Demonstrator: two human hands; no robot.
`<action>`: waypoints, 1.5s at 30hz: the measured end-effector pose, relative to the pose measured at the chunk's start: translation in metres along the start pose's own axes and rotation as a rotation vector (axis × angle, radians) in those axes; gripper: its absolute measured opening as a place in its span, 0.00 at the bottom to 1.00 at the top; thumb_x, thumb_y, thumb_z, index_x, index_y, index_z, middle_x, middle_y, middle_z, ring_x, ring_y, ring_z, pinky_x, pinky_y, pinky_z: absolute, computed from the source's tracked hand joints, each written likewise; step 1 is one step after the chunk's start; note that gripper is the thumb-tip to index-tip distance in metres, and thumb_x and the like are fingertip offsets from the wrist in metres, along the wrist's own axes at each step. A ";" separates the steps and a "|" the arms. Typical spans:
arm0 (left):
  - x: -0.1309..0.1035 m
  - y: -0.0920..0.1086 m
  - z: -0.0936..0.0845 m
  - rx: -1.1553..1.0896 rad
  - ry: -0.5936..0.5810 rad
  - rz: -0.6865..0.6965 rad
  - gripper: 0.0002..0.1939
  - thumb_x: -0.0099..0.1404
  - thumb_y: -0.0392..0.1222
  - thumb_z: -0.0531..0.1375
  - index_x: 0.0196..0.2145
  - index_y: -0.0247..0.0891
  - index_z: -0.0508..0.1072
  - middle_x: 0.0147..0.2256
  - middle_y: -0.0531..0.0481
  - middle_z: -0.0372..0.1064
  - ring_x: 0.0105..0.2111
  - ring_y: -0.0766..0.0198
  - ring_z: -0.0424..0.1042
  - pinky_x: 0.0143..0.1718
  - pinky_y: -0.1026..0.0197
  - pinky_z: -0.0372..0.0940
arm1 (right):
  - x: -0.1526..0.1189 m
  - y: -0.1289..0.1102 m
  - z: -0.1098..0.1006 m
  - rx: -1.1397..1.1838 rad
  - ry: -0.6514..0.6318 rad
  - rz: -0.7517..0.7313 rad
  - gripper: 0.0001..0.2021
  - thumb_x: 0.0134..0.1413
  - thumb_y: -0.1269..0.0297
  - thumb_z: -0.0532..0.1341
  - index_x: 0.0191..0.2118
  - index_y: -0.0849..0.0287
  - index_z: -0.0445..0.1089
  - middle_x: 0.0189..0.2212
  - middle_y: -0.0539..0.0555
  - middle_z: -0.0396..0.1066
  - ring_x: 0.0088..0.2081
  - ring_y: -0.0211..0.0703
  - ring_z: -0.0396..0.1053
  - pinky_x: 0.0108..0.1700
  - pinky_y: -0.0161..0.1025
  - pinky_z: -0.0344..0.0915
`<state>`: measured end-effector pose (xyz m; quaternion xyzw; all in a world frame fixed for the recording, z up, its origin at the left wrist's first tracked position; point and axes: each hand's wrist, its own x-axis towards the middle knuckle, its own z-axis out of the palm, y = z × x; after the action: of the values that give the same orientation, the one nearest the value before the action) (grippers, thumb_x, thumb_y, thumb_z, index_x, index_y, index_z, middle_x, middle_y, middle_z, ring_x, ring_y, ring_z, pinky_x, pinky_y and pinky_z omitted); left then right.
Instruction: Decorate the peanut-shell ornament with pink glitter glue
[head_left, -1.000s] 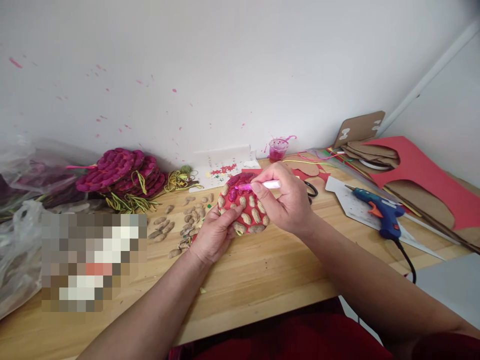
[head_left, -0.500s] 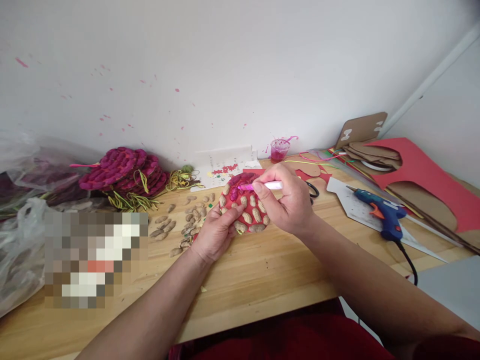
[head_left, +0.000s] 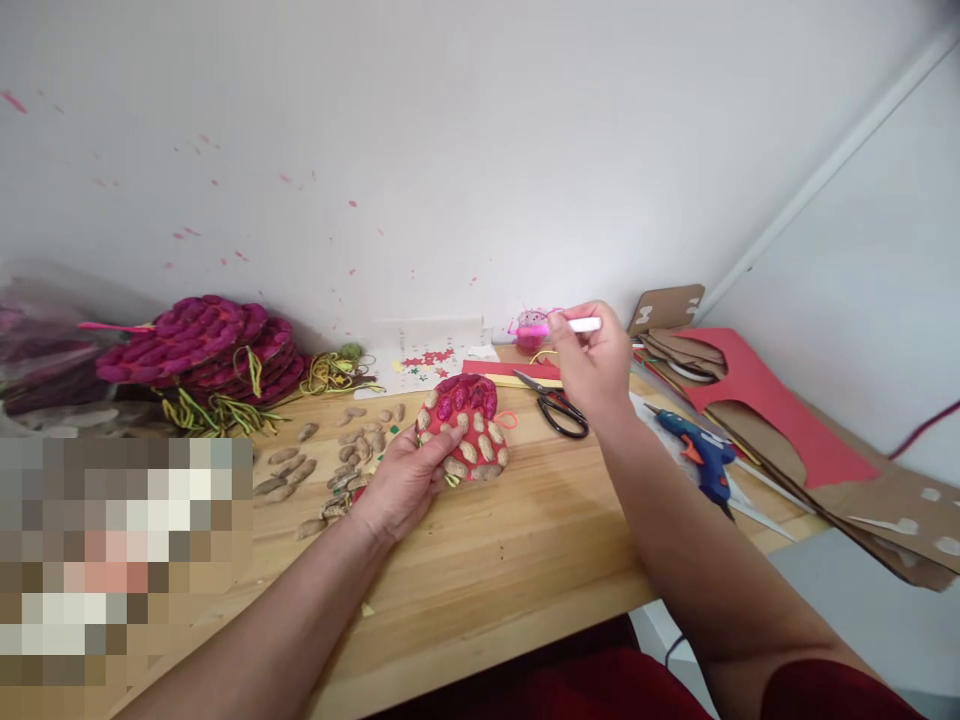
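Observation:
My left hand (head_left: 401, 482) grips a red card piece (head_left: 475, 434) covered with glued-on peanuts, its thumb lying across the front. Wet, shiny magenta paint coats the peanuts along the top of the piece; the lower ones are bare tan. In my right hand (head_left: 600, 370) is a white-handled paintbrush (head_left: 585, 324), pinched between thumb and fingers, with its pink end pointing left. That end is at a clear cup of pink paint (head_left: 531, 338) against the wall; whether it dips inside I cannot tell. Black scissors (head_left: 564, 415) lie below the right hand.
Loose peanuts (head_left: 352, 450) lie left of my left hand. Painted magenta pieces (head_left: 202, 345) are stacked at the left, beside yellow-green string (head_left: 334, 372). Small stars (head_left: 429, 358) lie on white paper. A blue glue gun (head_left: 697, 455) and cut cardboard (head_left: 795, 425) occupy the right.
My right hand has moved from the peanut piece up to the paint cup, brush still held. The view has shifted, and the scissors now show more fully. My left hand keeps its hold.

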<state>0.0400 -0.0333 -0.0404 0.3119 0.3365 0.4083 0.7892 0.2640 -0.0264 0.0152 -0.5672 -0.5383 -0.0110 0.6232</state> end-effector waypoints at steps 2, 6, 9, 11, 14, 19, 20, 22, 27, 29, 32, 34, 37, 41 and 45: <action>0.001 -0.001 -0.002 0.006 0.027 -0.011 0.25 0.41 0.44 0.80 0.26 0.35 0.69 0.17 0.62 0.61 0.14 0.80 0.47 0.13 0.73 0.41 | 0.025 0.012 -0.005 -0.168 0.012 -0.006 0.12 0.60 0.53 0.63 0.34 0.55 0.68 0.26 0.46 0.71 0.27 0.39 0.68 0.32 0.37 0.61; 0.002 -0.001 -0.004 0.007 0.040 -0.029 0.28 0.39 0.45 0.81 0.26 0.35 0.67 0.18 0.62 0.60 0.15 0.80 0.47 0.13 0.73 0.40 | 0.065 0.034 -0.006 -0.512 0.011 0.128 0.09 0.62 0.56 0.61 0.36 0.57 0.70 0.28 0.50 0.75 0.32 0.44 0.71 0.38 0.39 0.62; 0.003 0.000 -0.005 0.004 0.041 -0.045 0.29 0.38 0.46 0.81 0.27 0.35 0.67 0.18 0.63 0.59 0.15 0.80 0.47 0.14 0.74 0.39 | 0.081 0.048 0.003 -0.765 -0.166 0.235 0.11 0.64 0.55 0.58 0.40 0.57 0.73 0.37 0.55 0.79 0.39 0.48 0.74 0.42 0.41 0.64; 0.003 0.000 -0.006 0.001 0.032 -0.058 0.29 0.39 0.46 0.81 0.29 0.34 0.68 0.19 0.63 0.59 0.16 0.80 0.47 0.14 0.74 0.40 | 0.085 0.057 0.011 -0.819 -0.224 0.250 0.12 0.62 0.54 0.59 0.40 0.56 0.74 0.40 0.57 0.80 0.43 0.50 0.74 0.44 0.42 0.65; 0.004 -0.001 -0.008 0.013 0.022 -0.063 0.29 0.40 0.44 0.81 0.31 0.34 0.69 0.21 0.62 0.61 0.17 0.80 0.49 0.15 0.75 0.42 | 0.088 0.068 0.023 -0.857 -0.276 0.272 0.12 0.61 0.53 0.60 0.40 0.55 0.75 0.41 0.58 0.80 0.47 0.54 0.74 0.48 0.45 0.66; 0.005 -0.002 -0.009 0.039 -0.010 -0.046 0.27 0.40 0.42 0.80 0.28 0.35 0.67 0.20 0.61 0.60 0.18 0.78 0.50 0.15 0.74 0.43 | 0.089 0.080 0.033 -0.904 -0.350 0.313 0.12 0.59 0.53 0.62 0.39 0.54 0.77 0.41 0.59 0.80 0.51 0.58 0.73 0.51 0.50 0.66; 0.005 -0.002 -0.009 0.042 -0.012 -0.044 0.27 0.40 0.42 0.80 0.28 0.36 0.67 0.20 0.61 0.60 0.18 0.78 0.50 0.15 0.74 0.43 | 0.089 0.080 0.033 -0.910 -0.357 0.315 0.12 0.59 0.53 0.61 0.39 0.54 0.77 0.41 0.59 0.80 0.52 0.58 0.73 0.52 0.51 0.66; 0.005 -0.002 -0.008 0.053 -0.004 -0.047 0.27 0.40 0.43 0.80 0.27 0.36 0.66 0.20 0.61 0.60 0.18 0.78 0.50 0.15 0.73 0.42 | 0.088 0.081 0.034 -0.920 -0.366 0.316 0.12 0.60 0.54 0.61 0.40 0.54 0.77 0.42 0.59 0.80 0.53 0.59 0.73 0.53 0.52 0.65; 0.005 -0.001 -0.009 0.073 0.016 -0.060 0.27 0.40 0.45 0.80 0.26 0.36 0.66 0.19 0.61 0.58 0.18 0.78 0.49 0.15 0.73 0.42 | 0.089 0.077 0.032 -0.926 -0.373 0.308 0.12 0.60 0.53 0.61 0.39 0.55 0.76 0.42 0.60 0.80 0.52 0.58 0.72 0.54 0.52 0.64; 0.005 -0.002 -0.008 0.079 0.029 -0.053 0.27 0.40 0.45 0.80 0.27 0.36 0.66 0.19 0.62 0.59 0.17 0.78 0.49 0.15 0.73 0.42 | 0.090 0.074 0.031 -0.921 -0.362 0.300 0.12 0.60 0.53 0.60 0.40 0.55 0.76 0.43 0.60 0.79 0.52 0.58 0.72 0.54 0.52 0.64; 0.004 -0.001 -0.006 0.097 0.034 -0.031 0.27 0.40 0.47 0.80 0.26 0.36 0.67 0.18 0.61 0.59 0.17 0.78 0.50 0.15 0.72 0.42 | 0.089 0.072 0.029 -0.901 -0.355 0.284 0.12 0.60 0.53 0.60 0.39 0.54 0.75 0.43 0.59 0.80 0.51 0.57 0.73 0.53 0.51 0.64; 0.003 -0.001 -0.004 0.115 0.028 -0.015 0.26 0.41 0.48 0.79 0.26 0.36 0.68 0.18 0.61 0.60 0.16 0.78 0.50 0.16 0.72 0.42 | 0.088 0.069 0.028 -0.879 -0.352 0.276 0.11 0.60 0.53 0.61 0.38 0.54 0.74 0.42 0.58 0.80 0.49 0.56 0.73 0.52 0.50 0.64; 0.002 -0.001 -0.003 0.124 0.024 0.015 0.26 0.41 0.48 0.79 0.26 0.36 0.68 0.17 0.61 0.61 0.16 0.77 0.51 0.15 0.71 0.42 | 0.084 0.066 0.025 -0.849 -0.314 0.273 0.11 0.62 0.54 0.59 0.39 0.55 0.73 0.42 0.58 0.79 0.46 0.55 0.74 0.50 0.49 0.64; 0.002 -0.004 -0.005 0.154 -0.013 0.060 0.23 0.44 0.50 0.78 0.26 0.36 0.70 0.17 0.61 0.61 0.15 0.76 0.51 0.15 0.70 0.43 | 0.080 0.062 0.017 -0.809 -0.251 0.263 0.09 0.62 0.57 0.59 0.39 0.56 0.72 0.39 0.58 0.78 0.45 0.53 0.73 0.51 0.50 0.64; 0.004 -0.009 -0.009 0.233 -0.068 0.131 0.19 0.51 0.52 0.75 0.31 0.36 0.76 0.24 0.54 0.73 0.19 0.72 0.63 0.22 0.68 0.58 | 0.068 0.051 0.007 -0.413 0.041 0.241 0.11 0.61 0.54 0.60 0.37 0.57 0.68 0.31 0.52 0.74 0.35 0.45 0.72 0.43 0.44 0.67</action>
<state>0.0385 -0.0318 -0.0534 0.4365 0.3337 0.4060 0.7303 0.3196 0.0379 0.0248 -0.7425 -0.4403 -0.0576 0.5015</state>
